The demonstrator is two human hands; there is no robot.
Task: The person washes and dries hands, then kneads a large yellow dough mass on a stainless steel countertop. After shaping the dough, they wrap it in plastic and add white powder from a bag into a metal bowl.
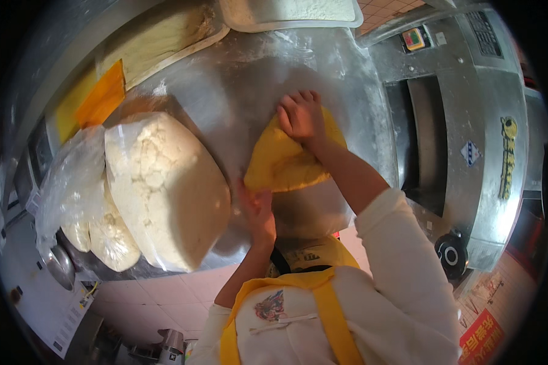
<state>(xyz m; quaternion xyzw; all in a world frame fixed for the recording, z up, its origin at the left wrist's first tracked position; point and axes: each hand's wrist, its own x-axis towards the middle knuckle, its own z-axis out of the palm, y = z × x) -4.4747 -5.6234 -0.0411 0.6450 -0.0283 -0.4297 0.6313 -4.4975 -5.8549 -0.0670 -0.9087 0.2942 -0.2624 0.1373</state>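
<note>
A yellow cloth, creased and bunched, lies on the stainless steel table in front of me. My right hand presses on its upper part, with the fingers curled over the fabric. At the cloth's lower left corner is my left hand, its fingers blurred and touching or very near the edge; whether they pinch it is unclear. Just left of my left hand, a large mass of pale dough sits in a clear plastic bag.
Smaller bagged dough pieces lie farther left, near a steel bowl. An orange sheet-like piece stands behind the bags. Flour-filled trays line the far edge. On the right is a steel machine with a switch.
</note>
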